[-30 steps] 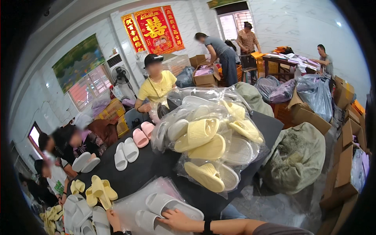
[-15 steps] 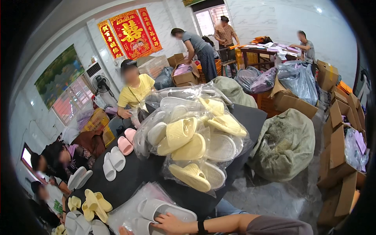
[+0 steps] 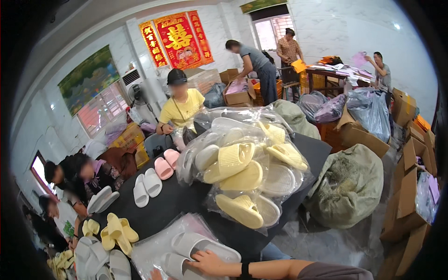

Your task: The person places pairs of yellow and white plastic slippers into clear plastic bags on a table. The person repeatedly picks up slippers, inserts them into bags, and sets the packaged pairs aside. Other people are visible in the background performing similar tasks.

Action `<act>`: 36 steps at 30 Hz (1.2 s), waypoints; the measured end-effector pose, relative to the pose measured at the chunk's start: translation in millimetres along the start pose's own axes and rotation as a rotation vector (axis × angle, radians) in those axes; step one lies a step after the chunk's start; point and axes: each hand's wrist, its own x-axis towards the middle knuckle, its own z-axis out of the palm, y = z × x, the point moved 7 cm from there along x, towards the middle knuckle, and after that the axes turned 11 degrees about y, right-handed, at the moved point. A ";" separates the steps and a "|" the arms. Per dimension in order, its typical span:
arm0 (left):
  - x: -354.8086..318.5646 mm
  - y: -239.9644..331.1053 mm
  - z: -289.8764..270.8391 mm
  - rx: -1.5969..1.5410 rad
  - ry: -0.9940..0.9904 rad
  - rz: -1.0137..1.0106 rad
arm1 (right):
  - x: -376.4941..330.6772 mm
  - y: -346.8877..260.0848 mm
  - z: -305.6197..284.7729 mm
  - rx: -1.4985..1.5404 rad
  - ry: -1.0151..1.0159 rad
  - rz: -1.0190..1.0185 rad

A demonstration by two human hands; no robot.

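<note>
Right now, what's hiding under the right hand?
Under the right hand are two light grey slippers, with clear plastic bags beside them. The hand covers part of the slippers, and whatever lies directly beneath the slippers can't be seen.

Packing workshop: bagged slippers (image 3: 238, 173) heaped on table (image 3: 179, 198), cartons (image 3: 402, 205), bulging sack (image 3: 347, 186).

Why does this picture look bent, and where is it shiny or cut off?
Head view: the fisheye lens bends straight edges inside a dark rim; light glints off the clear bags around the piled slippers; one bright glare shows on the wall; the lower edge crops most of the left hand.
</note>
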 end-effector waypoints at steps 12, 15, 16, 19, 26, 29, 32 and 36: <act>-40.0 13.1 1.9 0.035 0.135 0.000 | 0.0 -1.3 -9.4 -0.011 -0.014 -0.028; -49.8 1.7 0.9 0.031 0.249 0.034 | 1.0 0.0 -11.3 -0.008 -0.005 -0.025; -53.9 -1.6 -0.5 0.046 0.306 0.041 | 1.1 0.1 -9.5 -0.002 -0.027 -0.016; -81.6 -20.9 0.1 0.101 0.354 0.038 | 0.5 1.0 -7.3 0.012 -0.066 0.003; -123.6 -28.4 -8.3 0.316 0.336 -0.119 | 3.0 -2.7 -16.3 0.014 -0.066 0.004; -123.0 -9.7 -25.6 0.402 0.353 -0.093 | 3.2 -1.9 -17.5 0.016 -0.062 0.005; -109.7 11.4 -45.4 0.370 0.383 -0.047 | 3.8 -2.8 -18.0 0.022 -0.057 0.005; -67.4 50.8 -49.8 -0.062 0.432 -0.120 | 5.3 -5.2 -22.6 0.034 -0.023 0.000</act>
